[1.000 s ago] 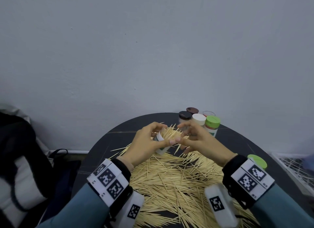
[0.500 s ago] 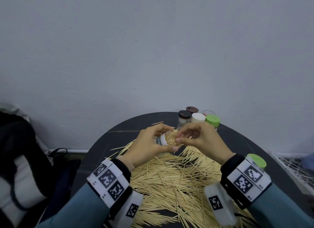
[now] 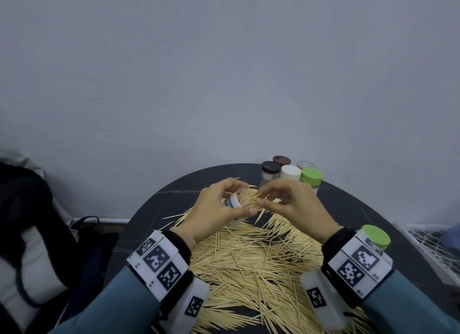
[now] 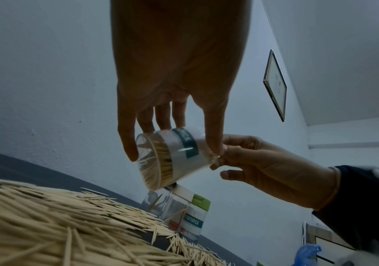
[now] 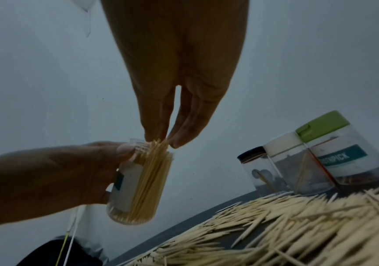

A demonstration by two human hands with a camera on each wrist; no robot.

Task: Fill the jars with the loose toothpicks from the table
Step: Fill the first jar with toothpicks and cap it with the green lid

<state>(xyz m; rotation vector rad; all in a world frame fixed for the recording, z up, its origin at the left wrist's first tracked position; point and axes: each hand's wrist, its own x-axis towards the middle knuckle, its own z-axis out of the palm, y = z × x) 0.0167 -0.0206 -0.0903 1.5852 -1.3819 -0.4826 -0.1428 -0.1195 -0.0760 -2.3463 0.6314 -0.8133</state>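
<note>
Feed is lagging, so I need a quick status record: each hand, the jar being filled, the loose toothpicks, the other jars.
left hand: grips the open jar, tilted, off the table
right hand: fingertips pinch toothpick ends at the jar mouth
open jar: partly full of toothpicks
loose toothpicks: large pile on the round table
other jars: capped cluster at the far edge, nearly empty
lone green-lidded jar: by the right wrist

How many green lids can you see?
2: the back green lid in the jar cluster, the near green lid beside the right wrist. More could hide behind the arms.
</note>
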